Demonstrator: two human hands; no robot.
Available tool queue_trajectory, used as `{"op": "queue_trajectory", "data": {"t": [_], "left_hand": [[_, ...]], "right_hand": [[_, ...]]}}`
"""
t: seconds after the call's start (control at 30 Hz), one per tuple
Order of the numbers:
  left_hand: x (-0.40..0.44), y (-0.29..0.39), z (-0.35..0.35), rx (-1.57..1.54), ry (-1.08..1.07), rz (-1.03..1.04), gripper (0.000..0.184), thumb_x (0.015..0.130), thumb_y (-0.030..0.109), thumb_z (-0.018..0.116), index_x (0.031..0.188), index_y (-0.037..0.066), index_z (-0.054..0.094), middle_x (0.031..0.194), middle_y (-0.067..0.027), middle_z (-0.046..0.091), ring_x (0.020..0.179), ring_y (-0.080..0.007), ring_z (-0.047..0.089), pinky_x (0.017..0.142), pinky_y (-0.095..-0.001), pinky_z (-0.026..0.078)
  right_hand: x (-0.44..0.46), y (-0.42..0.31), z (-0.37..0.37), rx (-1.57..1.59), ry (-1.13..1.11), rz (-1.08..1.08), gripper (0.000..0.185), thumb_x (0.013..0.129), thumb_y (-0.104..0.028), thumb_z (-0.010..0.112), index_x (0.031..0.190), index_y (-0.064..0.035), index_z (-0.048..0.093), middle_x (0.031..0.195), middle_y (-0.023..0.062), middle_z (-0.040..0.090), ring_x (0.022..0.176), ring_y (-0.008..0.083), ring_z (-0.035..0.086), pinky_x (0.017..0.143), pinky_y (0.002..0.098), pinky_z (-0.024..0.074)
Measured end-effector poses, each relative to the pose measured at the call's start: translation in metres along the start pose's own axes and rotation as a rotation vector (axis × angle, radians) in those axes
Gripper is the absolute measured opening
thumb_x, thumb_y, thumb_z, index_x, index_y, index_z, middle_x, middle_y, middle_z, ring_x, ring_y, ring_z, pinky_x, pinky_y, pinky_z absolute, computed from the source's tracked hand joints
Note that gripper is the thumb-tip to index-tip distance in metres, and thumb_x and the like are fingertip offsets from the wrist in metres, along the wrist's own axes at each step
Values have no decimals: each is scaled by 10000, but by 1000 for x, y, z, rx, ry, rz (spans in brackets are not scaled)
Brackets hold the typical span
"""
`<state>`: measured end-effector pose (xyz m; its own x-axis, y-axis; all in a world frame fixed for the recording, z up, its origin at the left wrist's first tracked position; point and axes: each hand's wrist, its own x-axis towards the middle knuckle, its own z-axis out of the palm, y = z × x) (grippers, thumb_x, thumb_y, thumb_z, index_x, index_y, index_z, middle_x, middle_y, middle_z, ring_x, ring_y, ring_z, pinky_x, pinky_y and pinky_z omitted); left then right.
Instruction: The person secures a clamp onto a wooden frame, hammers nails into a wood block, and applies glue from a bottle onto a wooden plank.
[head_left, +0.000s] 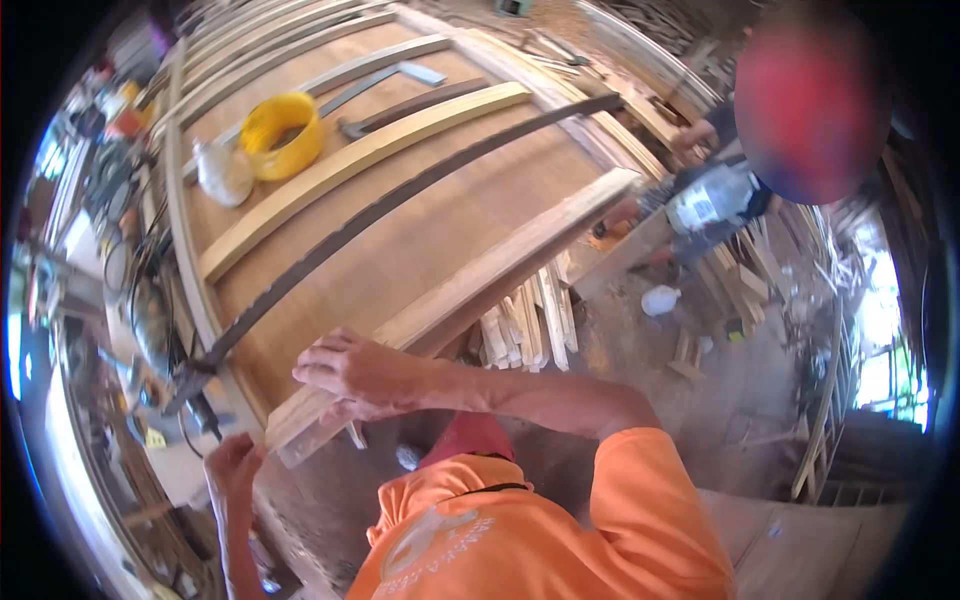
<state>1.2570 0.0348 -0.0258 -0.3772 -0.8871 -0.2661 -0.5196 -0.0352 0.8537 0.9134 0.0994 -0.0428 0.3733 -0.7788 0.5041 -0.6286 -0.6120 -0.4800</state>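
Grasping the near wooden beam (500,258) close to its left end with the right hand (350,378), fingers bent over the upper face; curling the left hand (237,458) just by the beam's left tip; cannot tell of any hold on the wood there; seeing the beam laid along the near side of the brown panel (470,205), slanting from near left to far right.

To steady it well, judging by the pose, press down evenly through the right palm; tuck fingertips away from the underside, against pinching; guide the tip lightly with the left hand, rather than shoving; watch the far end for any swing, so much length being out of reach.

For edges, mind the dark clamp bar (350,231), running across the panel beyond the beam, down to a bulky head (195,378) near the left hand; use the strip of panel between bar and beam as finger room; on the right, allow for a co-worker's arm (695,137) near the far end, and for the loose sticks (530,315) below the beam's near side.
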Motion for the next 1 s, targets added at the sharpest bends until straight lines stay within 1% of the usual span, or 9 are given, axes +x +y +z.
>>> {"op": "queue_trajectory", "data": {"t": [0.07, 0.23, 0.33, 0.4, 0.43, 0.47, 0.53, 0.67, 1.0], "left_hand": [[2, -4, 3, -77, -19, -15, 399, 910, 152, 791, 1213, -94, 707, 1056, -116, 759, 968, -160, 692, 895, -306, 546], [-9, -1, 17, -104, -23, 46, 523, 887, 173, 842, 1289, -112, 667, 1124, -170, 758, 1047, -210, 715, 958, -331, 550], [-11, 0, 19, -146, -6, 45, 590, 876, 197, 871, 1320, -119, 646, 1155, -185, 752, 1085, -225, 713, 983, -341, 548], [-12, 0, 19, -142, -10, 32, 616, 872, 209, 882, 1331, -122, 639, 1173, -189, 747, 1103, -227, 708, 994, -343, 545], [-12, -1, 19, -98, -14, 28, 631, 871, 224, 884, 1333, -126, 636, 1186, -184, 743, 1116, -222, 700, 990, -340, 543], [-12, 0, 20, -55, -22, 28, 647, 869, 239, 887, 1336, -130, 633, 1199, -179, 740, 1129, -217, 692, 985, -337, 541], [-15, 11, 20, -39, -50, 23, 663, 868, 260, 885, 1338, -132, 630, 1208, -175, 736, 1137, -214, 686, 982, -332, 537], [-18, 18, 23, -68, -66, 42, 710, 867, 325, 874, 1350, -131, 623, 1207, -167, 732, 1134, -210, 682, 972, -325, 531], [-19, 10, 24, -94, -23, 52, 769, 847, 340, 881, 1382, -137, 602, 1210, -173, 722, 1127, -217, 686, 967, -325, 539]], "right_hand": [[-6, 2, -14, -5, 41, 5, 572, 886, -355, 818, 1286, 22, 660, 1328, 191, 646, 1261, 366, 602, 1086, 490, 471], [-69, 16, -73, -120, 328, 334, 628, 931, -451, 787, 1348, -9, 631, 1398, 184, 623, 1360, 383, 532, 1157, 518, 417], [-100, 30, -100, -296, 329, 317, 654, 913, -478, 794, 1357, -25, 634, 1411, 169, 620, 1383, 381, 510, 1195, 529, 381], [-114, 37, -105, -382, 205, 357, 675, 853, -445, 843, 1353, -35, 647, 1409, 150, 623, 1396, 369, 499, 1223, 524, 346], [-117, 44, -103, -345, 202, 344, 673, 772, -322, 901, 1346, -60, 666, 1364, 127, 638, 1368, 346, 514, 1232, 514, 337], [-120, 50, -102, -350, 213, 354, 673, 772, -322, 901, 1346, -60, 666, 1364, 127, 638, 1368, 346, 514, 1232, 514, 337], [-119, 55, -103, -255, 181, 357, 642, 723, -183, 915, 1314, -79, 686, 1309, 104, 649, 1325, 323, 534, 1207, 494, 360], [-121, 53, -101, -252, 233, 360, 614, 717, -132, 911, 1292, -100, 697, 1260, 88, 658, 1281, 312, 550, 1175, 482, 381], [-120, 56, -103, -231, 237, 391, 609, 698, -113, 919, 1273, -118, 719, 1258, 66, 675, 1271, 308, 558, 1152, 468, 394]]}}
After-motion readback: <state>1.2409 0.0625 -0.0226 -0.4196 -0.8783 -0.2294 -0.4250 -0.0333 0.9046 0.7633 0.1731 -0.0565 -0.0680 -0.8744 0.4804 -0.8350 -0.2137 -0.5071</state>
